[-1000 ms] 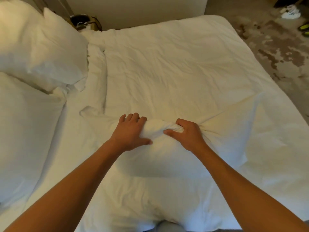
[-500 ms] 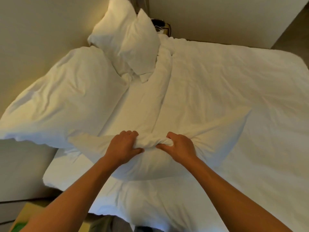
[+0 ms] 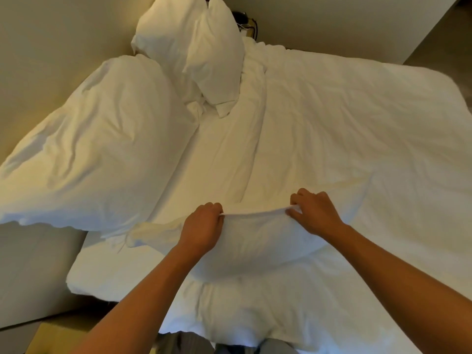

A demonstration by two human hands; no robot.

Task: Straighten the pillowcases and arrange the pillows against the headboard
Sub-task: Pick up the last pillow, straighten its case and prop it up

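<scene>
since half a second earlier both hands had drawn apart along the pillowcase edge, which was bunched between them before and now ran as a taut band from one fist to the other. the left hand (image 3: 203, 224) had its fingers curled over that edge at about 7 o'clock from the frame's centre, and the right hand (image 3: 313, 210) pinched the same edge at about 4 o'clock, so the two were clamped on the cloth with a clear stretch of fabric between them. the held pillow (image 3: 255, 246) lay across the near part of the bed, its bulk sagging toward 6 o'clock below the hands and one corner reaching toward 3 o'clock. a large pillow (image 3: 97, 154) lay at 9 o'clock, against the beige headboard (image 3: 46, 47), its lower edge overhanging the mattress side. two smaller pillows (image 3: 199, 52) stood propped together at 12 o'clock, also against the headboard, touching each other. a wrinkled white duvet (image 3: 357, 129) covered the bed from 1 o'clock round to 5 o'clock. a dark object (image 3: 245, 21) at 12 o'clock behind the pillows was too small to identify.
</scene>
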